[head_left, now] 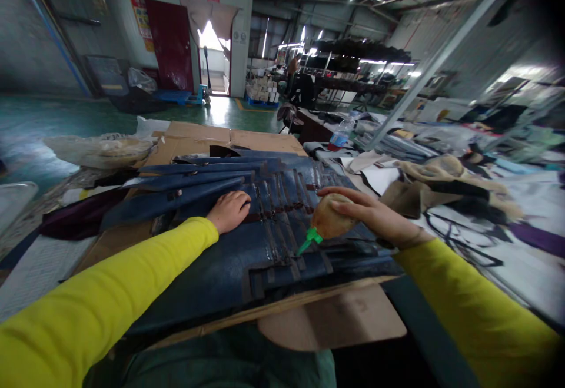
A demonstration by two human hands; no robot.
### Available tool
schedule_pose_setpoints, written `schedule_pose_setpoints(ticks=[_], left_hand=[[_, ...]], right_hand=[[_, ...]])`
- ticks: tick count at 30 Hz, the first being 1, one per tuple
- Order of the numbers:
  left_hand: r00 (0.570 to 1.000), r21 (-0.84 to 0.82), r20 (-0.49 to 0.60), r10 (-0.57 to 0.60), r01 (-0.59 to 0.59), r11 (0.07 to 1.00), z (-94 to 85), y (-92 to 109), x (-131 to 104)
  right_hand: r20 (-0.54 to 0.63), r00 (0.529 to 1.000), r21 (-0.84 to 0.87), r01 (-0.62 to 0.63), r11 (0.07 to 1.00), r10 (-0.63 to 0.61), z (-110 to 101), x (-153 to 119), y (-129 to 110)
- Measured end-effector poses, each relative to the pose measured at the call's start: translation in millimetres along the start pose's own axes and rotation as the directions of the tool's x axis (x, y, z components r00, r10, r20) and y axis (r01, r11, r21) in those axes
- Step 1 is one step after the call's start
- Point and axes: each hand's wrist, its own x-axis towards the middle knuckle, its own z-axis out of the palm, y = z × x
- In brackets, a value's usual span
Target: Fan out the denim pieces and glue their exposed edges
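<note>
In the head view, my right hand (pixel 375 214) is wrapped round a rounded, brownish glue bottle (pixel 331 218). Its green nozzle (pixel 311 239) tilts down and to the left, with the tip close over dark blue leather-like pieces (pixel 207 273); whether it touches them I cannot tell. Shiny wet streaks show along the grey strips (pixel 276 217) on these overlapping pieces. My left hand (pixel 232 210) rests palm down on the blue material, left of the strips, holding nothing, its fingers laid out and slightly bent.
Cardboard (pixel 260 139) lies under and behind the blue pieces. A plastic drink bottle (pixel 342 135) stands at the back right. Glasses (pixel 463 238) and fabric scraps (pixel 432 179) lie to the right. A plastic bag (pixel 101 149) sits at the left; a pallet jack (pixel 204 90) stands near the doorway.
</note>
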Motion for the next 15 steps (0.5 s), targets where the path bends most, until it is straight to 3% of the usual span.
schedule_pose_setpoints(ticks=[2, 6, 15], left_hand=[[1.0, -0.01, 0.0, 0.006, -0.006, 1.0, -0.4, 0.0, 0.1], [1.0, -0.029, 0.001, -0.003, 0.003, 1.0, -1.7, 0.3, 0.1], [1.0, -0.028, 0.003, -0.004, 0.004, 1.0, -2.2, 1.5, -0.5]], right_hand=[[0.013, 1.0, 0.014, -0.011, 1.0, 0.011, 0.1, -1.5, -0.4], [-0.071, 0.997, 0.062, 0.012, 0.998, -0.008, -1.2, -3.2, 4.5], [-0.122, 0.992, -0.064, 0.029, 0.997, -0.037, 1.5, -7.9, 2.3]])
